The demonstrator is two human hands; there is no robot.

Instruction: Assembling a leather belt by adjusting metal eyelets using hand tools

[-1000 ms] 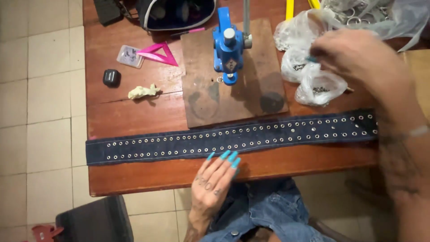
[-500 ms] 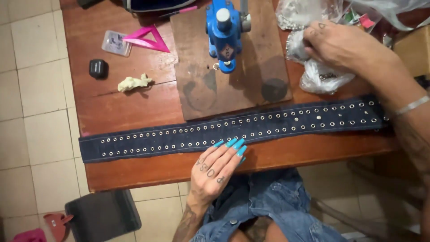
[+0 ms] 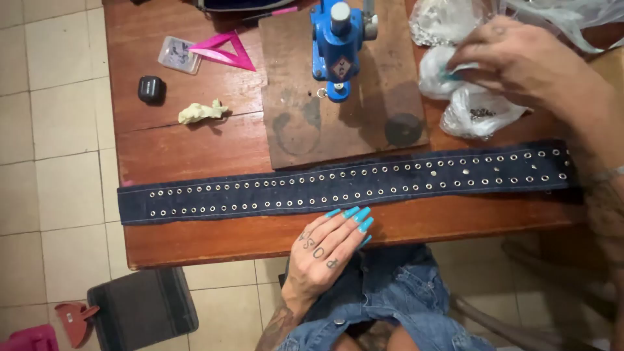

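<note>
The light is soft and even, not too bright. It seems to come from above. The blue press (image 3: 339, 49) drops a dark shadow to its right on the wooden board (image 3: 292, 97). The plastic bags (image 3: 478, 110) at the far right shine white with glare. The right hand (image 3: 520, 58) looks a bit blurry. The floor tiles (image 3: 52, 130) on the left look pale.

Long dark denim strip (image 3: 338, 185), eyelet rows, flat across table, small clear bag (image 3: 478, 117)
</note>
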